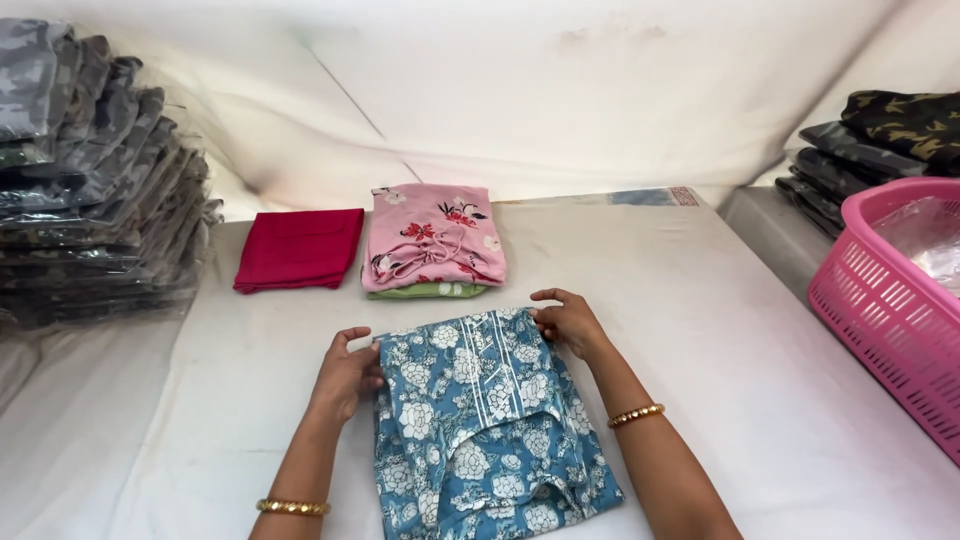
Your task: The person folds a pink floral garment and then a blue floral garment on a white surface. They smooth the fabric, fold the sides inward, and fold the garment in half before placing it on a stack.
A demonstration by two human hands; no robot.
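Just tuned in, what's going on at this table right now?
A person has both hands on a blue floral garment lying on the white table: left hand at its left edge, right hand at its top right corner. Beyond it lie a folded pink floral garment and a folded red cloth. A pink basket stands at right.

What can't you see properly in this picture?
- Blue floral garment: its bottom is cut off by the head view's lower edge.
- Green garment: mostly hidden under the pink floral garment.
- Pink basket: cut off by the right edge; its contents are too glary to tell.
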